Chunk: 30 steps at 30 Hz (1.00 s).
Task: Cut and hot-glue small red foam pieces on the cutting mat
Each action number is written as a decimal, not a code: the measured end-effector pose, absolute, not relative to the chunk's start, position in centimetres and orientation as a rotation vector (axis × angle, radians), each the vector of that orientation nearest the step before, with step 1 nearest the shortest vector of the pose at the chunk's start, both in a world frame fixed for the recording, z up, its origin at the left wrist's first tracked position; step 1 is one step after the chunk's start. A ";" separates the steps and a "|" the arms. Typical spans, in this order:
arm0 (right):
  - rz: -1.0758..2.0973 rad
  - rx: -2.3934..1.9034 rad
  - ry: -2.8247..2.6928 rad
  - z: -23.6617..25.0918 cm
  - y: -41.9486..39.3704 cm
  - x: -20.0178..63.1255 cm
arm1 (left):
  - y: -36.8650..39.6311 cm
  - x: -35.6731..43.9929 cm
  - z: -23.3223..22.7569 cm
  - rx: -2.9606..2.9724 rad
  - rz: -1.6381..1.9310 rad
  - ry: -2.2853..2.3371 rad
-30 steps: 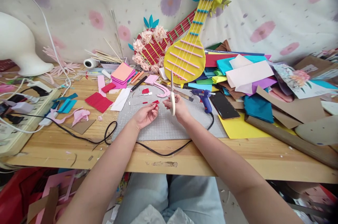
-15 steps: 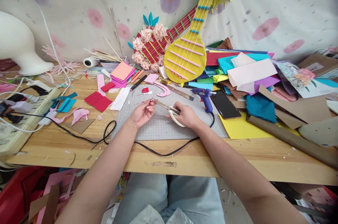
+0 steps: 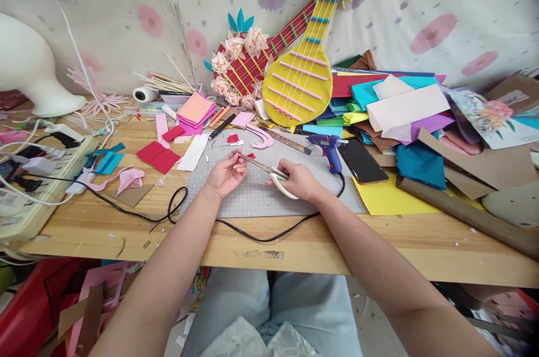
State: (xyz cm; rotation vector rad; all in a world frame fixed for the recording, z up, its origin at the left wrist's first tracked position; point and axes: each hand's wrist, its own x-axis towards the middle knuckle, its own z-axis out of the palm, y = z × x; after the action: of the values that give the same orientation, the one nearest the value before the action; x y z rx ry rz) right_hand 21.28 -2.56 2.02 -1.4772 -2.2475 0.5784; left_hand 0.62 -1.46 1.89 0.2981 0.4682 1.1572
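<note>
- Red paper scrap, very small, pinched between the fingertips of the left hand above the grey cutting mat.
- Scissors, cream handles, metal blades; the right hand is closed around the handles, and the blades point left with their tips at the scrap.
- Both hands sit over the middle of the mat, near each other but not touching.
- Wooden worktop carries the mat; a black cable loops across its front edge and under the forearms.
- Blue glue gun, lying just behind the right hand, beside a dark phone on a yellow sheet.
- Pink curved paper piece and 2 further red bits lie at the far edge of the mat.
- Red square of paper and a stack of pink and orange squares, left of the mat.
- Yellow paper guitar leans on the floral cloth backdrop, a red one behind it.
- Heap of coloured sheets, right rear.
- White power strip, far left.
</note>
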 end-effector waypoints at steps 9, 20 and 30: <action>0.571 -1.498 -2.253 2.2 -2.5 21.4 | -1.6 0.8 2.2 0.285 1.154 0.497; 0.528 -1.508 -2.291 2.2 -2.4 21.5 | -1.6 0.6 1.8 0.319 1.106 0.452; 0.501 -1.499 -2.273 1.9 -2.2 21.6 | -1.5 0.5 1.6 0.329 1.087 0.388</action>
State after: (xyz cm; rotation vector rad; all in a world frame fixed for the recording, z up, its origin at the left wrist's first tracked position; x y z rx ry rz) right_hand 21.65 -2.19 1.86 -1.4990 -2.2730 0.5008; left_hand 0.47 -1.53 1.62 0.3295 0.3880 1.0868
